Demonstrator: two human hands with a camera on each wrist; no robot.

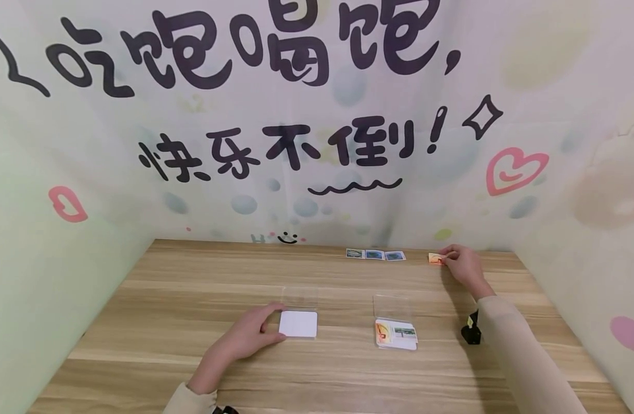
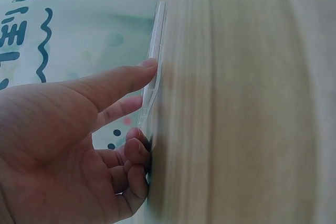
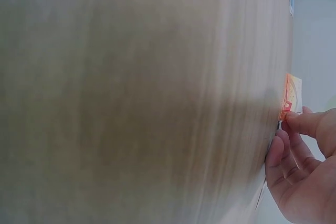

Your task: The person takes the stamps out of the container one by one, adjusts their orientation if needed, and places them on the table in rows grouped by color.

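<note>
My left hand holds a small clear plastic case filled with white cards, thumb on the near edge and index finger at the far edge. The thumb lies along the case's side in the left wrist view, the other fingers loosely bent by the tabletop. At the back right, my right hand pinches a small orange-and-yellow stamp between thumb and fingers, close over the table. To its left, a row of three bluish stamps lies along the back edge.
A second clear case lies open at centre right, with an orange stamp and a green picture stamp on its white contents. The wooden table meets printed cloth walls at the back and sides. Both wrists wear black straps.
</note>
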